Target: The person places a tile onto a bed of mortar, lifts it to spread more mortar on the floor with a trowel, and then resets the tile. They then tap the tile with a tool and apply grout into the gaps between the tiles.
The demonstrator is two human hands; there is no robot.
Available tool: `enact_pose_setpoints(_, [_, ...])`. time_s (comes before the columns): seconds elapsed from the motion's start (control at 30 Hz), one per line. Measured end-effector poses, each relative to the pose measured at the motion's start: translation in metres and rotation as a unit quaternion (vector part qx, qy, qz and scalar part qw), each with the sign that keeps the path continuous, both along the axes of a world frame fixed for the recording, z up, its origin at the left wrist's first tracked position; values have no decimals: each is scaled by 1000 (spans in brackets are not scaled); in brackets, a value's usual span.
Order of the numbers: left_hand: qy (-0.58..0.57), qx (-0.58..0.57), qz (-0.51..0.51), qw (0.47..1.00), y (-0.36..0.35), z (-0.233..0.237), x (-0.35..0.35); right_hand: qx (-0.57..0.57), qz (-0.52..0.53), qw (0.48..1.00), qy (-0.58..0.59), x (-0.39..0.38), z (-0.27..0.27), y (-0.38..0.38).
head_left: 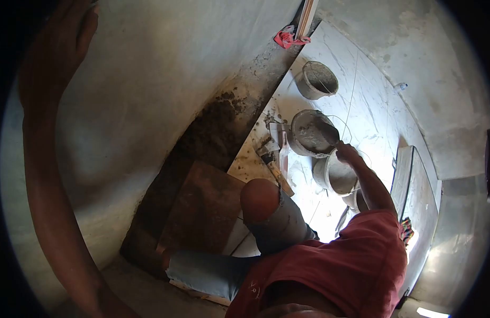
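Note:
My right hand [347, 152] is closed round the handle of a trowel [326, 131]. Its blade rests in the wet grey mortar of a bucket [295, 139] on the tiled floor. Far off at the upper left, my left hand [57, 40] leans against the plastered wall [134, 69], thumb held apart; its fingertips run into the dark edge of the view. Beside the mortar bucket lie a flat-bladed tool [283, 151] and a tool with a wooden handle [279, 177], both smeared with mortar.
Another bucket [310, 85] stands further back, and a third bucket [320, 172] sits near my right forearm. A dark strip of rough ground [202, 138] runs along the wall's foot. A brown board or tile [202, 206] lies by my knees. Red cloth or plastic [290, 38] is at the back.

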State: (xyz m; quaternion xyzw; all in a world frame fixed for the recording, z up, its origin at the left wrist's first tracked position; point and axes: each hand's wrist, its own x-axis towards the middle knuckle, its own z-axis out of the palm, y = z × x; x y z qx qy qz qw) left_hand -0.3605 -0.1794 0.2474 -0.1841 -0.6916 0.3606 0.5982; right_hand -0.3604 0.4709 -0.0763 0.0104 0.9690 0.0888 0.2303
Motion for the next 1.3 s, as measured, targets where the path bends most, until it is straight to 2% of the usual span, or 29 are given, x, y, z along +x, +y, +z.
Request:
enact_pose_setpoints(0.03, [-4, 5, 0, 1000, 0, 0, 0, -2, 0, 1000, -1, 0, 10, -16])
enact_pose_setpoints(0.1, [-11, 8, 1, 1000, -2, -1, 2, -71, -166, 980, -79, 5, 49, -71])
enact_pose_setpoints(0.17, [-143, 67, 33, 987, -12, -1, 5, -112, -183, 970, -112, -9, 9, -48])
enact_pose_setpoints(0.23, [-146, 70, 24, 987, -17, -4, 2, -152, -200, 957, -142, -9, -2, -46])
enact_pose_setpoints(0.3, [-148, 72, 17, 986, -20, -4, 0, -383, -311, 864, -104, 1, -11, -58])
enact_pose_setpoints(0.33, [-145, 59, 54, 986, -20, -4, 0, -429, -346, 827, -106, 5, -9, -67])
enact_pose_setpoints(0.37, [-141, 47, 91, 985, -20, -3, -1, -429, -348, 827, -105, 4, -15, -72])
enact_pose_setpoints(0.47, [-181, 45, 33, 982, -40, -4, -12, -534, -462, 703, -90, 3, -46, -83])
enact_pose_setpoints(0.5, [-183, 43, 34, 982, -39, -3, -12, -535, -462, 702, -92, 1, -53, -89])
enact_pose_setpoints(0.57, [-201, 107, 65, 971, -36, -4, -11, -624, -497, 600, -59, -3, -62, -102])
enact_pose_setpoints(0.63, [-190, 97, 87, 973, -30, -1, -8, -632, -506, 585, -43, -3, -68, -104])
enact_pose_setpoints(0.7, [-176, 87, 111, 974, -23, 1, -4, -717, -505, 476, -64, 1, -78, -99])
enact_pose_setpoints(0.73, [-149, 76, 114, 979, -18, 1, -2, -719, -502, 475, -67, 4, -77, -97])
enact_pose_setpoints(0.8, [-120, 64, 118, 984, -13, 1, 2, -773, -451, 441, -68, 15, -73, -95])
enact_pose_setpoints(0.93, [-83, 33, 128, 988, 0, 2, 5, -782, -439, 440, -49, 28, -88, -97])
enact_pose_setpoints(1.03, [-59, 25, 108, 992, 5, 0, 6, -768, -437, 468, 1, 38, -83, -104])
enact_pose_setpoints(1.1, [-48, 21, 102, 993, 9, -4, 6, -731, -403, 548, 57, 46, -76, -97])
enact_pose_setpoints(1.17, [-83, 77, 38, 993, 22, -8, 10, -707, -354, 610, 62, 52, -81, -79])
enact_pose_setpoints(1.27, [-134, 110, 19, 985, 16, -10, 12, -729, -327, 601, 26, 66, -56, -77])
enact_pose_setpoints(1.3, [-149, 110, -2, 983, 13, -9, 13, -699, -323, 637, 50, 72, -45, -82])
